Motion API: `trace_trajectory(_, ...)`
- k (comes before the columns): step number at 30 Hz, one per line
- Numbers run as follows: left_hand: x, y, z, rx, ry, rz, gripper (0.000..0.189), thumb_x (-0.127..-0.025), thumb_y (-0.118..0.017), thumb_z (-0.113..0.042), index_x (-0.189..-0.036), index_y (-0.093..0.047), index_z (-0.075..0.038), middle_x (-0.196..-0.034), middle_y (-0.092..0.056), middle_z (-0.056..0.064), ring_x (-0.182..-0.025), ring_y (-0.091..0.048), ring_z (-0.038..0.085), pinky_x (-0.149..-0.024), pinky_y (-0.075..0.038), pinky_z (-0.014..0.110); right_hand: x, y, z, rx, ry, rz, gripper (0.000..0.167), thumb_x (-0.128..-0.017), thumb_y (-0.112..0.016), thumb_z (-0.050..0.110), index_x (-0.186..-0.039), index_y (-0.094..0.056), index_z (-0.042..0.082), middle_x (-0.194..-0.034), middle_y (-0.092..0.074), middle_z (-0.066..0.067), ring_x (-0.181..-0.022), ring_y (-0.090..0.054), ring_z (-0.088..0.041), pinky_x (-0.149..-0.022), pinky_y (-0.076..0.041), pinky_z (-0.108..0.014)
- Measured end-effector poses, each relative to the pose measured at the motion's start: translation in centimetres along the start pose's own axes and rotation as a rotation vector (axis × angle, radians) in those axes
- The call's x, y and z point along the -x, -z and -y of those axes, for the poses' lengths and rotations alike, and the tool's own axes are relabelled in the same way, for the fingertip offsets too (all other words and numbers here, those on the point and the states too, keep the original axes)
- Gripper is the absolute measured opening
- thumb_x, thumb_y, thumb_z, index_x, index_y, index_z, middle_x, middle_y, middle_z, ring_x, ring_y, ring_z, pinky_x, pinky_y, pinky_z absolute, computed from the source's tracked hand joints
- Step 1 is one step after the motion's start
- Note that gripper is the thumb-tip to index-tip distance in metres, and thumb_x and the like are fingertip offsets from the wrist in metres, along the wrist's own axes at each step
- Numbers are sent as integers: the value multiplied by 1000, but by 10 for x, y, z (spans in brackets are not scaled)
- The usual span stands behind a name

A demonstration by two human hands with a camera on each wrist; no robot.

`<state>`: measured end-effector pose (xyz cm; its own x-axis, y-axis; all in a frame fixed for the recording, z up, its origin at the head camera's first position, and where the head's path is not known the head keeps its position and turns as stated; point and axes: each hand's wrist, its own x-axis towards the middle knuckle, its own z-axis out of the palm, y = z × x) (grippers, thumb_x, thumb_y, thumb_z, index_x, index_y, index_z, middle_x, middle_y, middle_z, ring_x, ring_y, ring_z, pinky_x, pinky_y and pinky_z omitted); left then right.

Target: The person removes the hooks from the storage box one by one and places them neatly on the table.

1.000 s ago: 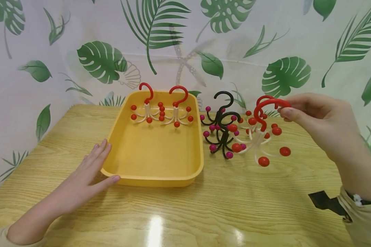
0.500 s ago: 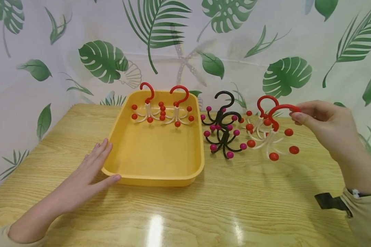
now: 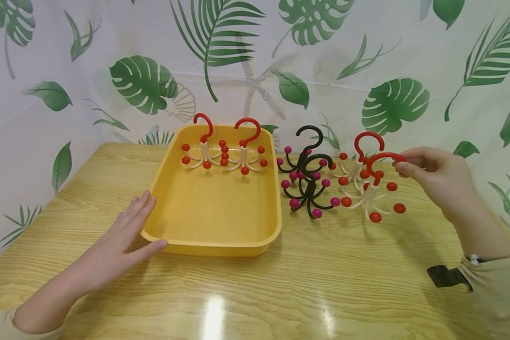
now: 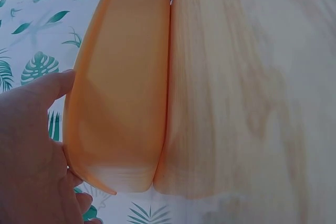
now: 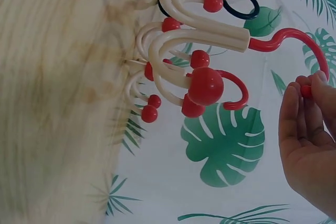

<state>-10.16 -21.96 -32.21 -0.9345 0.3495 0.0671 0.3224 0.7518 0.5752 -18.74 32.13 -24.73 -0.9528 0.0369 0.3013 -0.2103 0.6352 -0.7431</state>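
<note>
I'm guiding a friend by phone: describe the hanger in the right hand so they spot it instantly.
From the yellow tray on the wood-grain table, look right, past two black hangers with magenta balls. In front of a farther cream hanger is the nearer cream hanger, the only one whose red hook the right hand pinches.

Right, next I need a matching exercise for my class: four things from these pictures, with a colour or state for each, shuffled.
Column one
1. tray
2. black hangers
3. left hand
4. right hand

Column two
A. tipped with pink balls
B. pinching a red hook
C. yellow
D. touching the tray

Pairs: 1-C, 2-A, 3-D, 4-B
</note>
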Motion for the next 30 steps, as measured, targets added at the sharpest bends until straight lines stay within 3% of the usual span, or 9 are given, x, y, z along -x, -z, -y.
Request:
trace_trajectory(9, -1, 0, -1, 4, 1, 5, 84, -96, -53, -46, -155, -1, -17, -159, 9, -2, -144, 11, 23, -114, 3, 52, -2, -7, -11, 42, -9, 26, 35, -92, -65, 20, -114, -60, -7, -80, -63, 20, -74, -60, 2, -66, -46, -10)
trace_trajectory(25, -1, -1, 2, 6, -1, 0, 84, -95, -53, -46, -155, -1, -17, -159, 9, -1, -144, 10, 25, -114, 2, 53, -1, -14, -22, 30, -21, 31, 31, -92, -66, 23, -110, -64, -2, -79, -64, 22, -74, -60, 3, -63, -46, -12)
trace_trajectory(30, -1, -1, 2, 4, 1, -4, 84, -95, -54, -46, -155, -2, -16, -159, 8, -2, -144, 10, 25, -114, 1, 53, -2, -14, -25, 44, -26, 41, 34, -92, -64, 26, -111, -64, -2, -82, -67, 18, -76, -60, 3, -64, -46, -13)
